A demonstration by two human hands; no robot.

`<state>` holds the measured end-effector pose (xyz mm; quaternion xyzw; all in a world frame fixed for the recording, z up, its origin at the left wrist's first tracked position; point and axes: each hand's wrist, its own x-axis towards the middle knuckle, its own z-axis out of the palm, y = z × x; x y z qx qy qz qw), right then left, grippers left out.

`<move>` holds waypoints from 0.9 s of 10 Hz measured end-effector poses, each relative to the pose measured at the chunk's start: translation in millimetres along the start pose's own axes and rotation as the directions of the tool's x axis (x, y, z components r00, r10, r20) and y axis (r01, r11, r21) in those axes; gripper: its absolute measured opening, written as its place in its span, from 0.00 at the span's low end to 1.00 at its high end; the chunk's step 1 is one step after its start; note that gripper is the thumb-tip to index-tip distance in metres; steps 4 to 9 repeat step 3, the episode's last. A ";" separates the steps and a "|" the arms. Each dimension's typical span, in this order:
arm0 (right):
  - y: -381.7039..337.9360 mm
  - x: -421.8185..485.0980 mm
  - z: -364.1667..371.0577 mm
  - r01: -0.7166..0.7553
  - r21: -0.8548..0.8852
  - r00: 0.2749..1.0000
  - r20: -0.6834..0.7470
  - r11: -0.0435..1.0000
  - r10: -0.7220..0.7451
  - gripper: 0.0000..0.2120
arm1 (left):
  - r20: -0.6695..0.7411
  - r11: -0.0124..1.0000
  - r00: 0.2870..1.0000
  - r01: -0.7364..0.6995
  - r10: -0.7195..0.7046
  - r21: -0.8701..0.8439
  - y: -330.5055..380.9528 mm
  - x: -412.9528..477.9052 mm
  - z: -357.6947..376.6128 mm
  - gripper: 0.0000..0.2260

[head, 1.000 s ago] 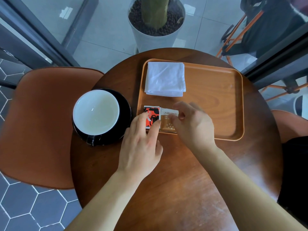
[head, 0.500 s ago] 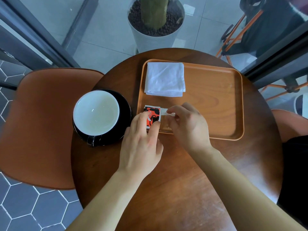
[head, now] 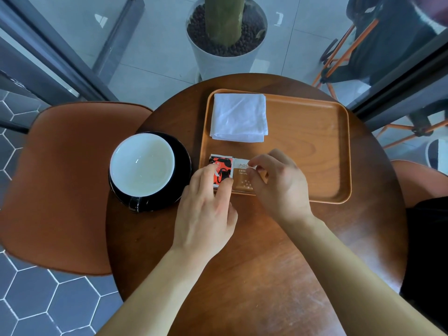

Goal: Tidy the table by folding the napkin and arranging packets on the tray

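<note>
A folded white napkin [head: 239,117] lies in the far left corner of the orange wooden tray [head: 315,146]. Two packets lie side by side in the tray's near left corner: a red and black packet [head: 221,168] and a brown and white packet [head: 242,177]. My left hand [head: 206,209] rests its fingertips on the red and black packet. My right hand [head: 278,183] pinches the brown and white packet between thumb and fingers and hides its right part.
A black cup with a white inside [head: 143,166] stands on a black saucer to the left of the tray, on the round wooden table [head: 254,275]. A brown chair [head: 60,185] stands at the left. A potted plant [head: 225,37] stands beyond the table.
My right hand has shifted slightly on the brown and white packet, so more of the packet's top shows now. My left hand has stayed on the red and black packet.
</note>
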<state>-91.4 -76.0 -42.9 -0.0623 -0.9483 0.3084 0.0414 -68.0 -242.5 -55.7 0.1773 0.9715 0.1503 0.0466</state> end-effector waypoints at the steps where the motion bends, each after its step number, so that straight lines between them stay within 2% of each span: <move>1: -2.1 -2.8 -5.2 0.001 0.001 1.000 0.001 1.000 -0.001 0.05 | 0.005 1.000 1.000 -0.005 0.005 -0.001 3.1 -2.9 -5.2 0.19; 3: -3.6 -8.5 -23.7 0.000 -0.013 0.999 0.042 1.000 0.000 0.10 | 0.036 1.000 0.999 0.006 -0.006 0.013 9.6 -9.7 -30.3 0.20; 9: -3.6 -8.5 -23.7 0.000 -0.013 0.999 0.042 1.000 0.000 0.10 | 0.036 1.000 0.999 0.006 -0.006 0.013 9.6 -9.7 -30.3 0.20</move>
